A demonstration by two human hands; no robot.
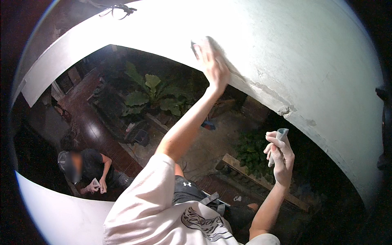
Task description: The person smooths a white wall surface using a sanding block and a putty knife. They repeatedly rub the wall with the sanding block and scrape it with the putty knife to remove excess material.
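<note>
Nearest the camera is the person's pale, printed shirt [143, 196], its sleeve ending above the left elbow. Left hand [211, 63] is raised against the white curved band [310, 61], close to the band's lower edge. The hand is blurred and a dark strip shows beside its fingertips; whether its grip pinches anything cannot be told. Right hand [282, 159] is held up below the band's lower edge, apart from it. Its grip is closed around a grey tube [281, 133], tilted, open end uppermost. Between the hands, a rough, chipped patch [275, 98] runs along the band's lower edge. Dark cable [121, 11] lies at the band's upper left edge. Below, at left, a co-worker [93, 160] holds a light folded piece [96, 183]. Broad-leaved plant [152, 83] and leafy shrub [255, 155] stand beneath the band.
</note>
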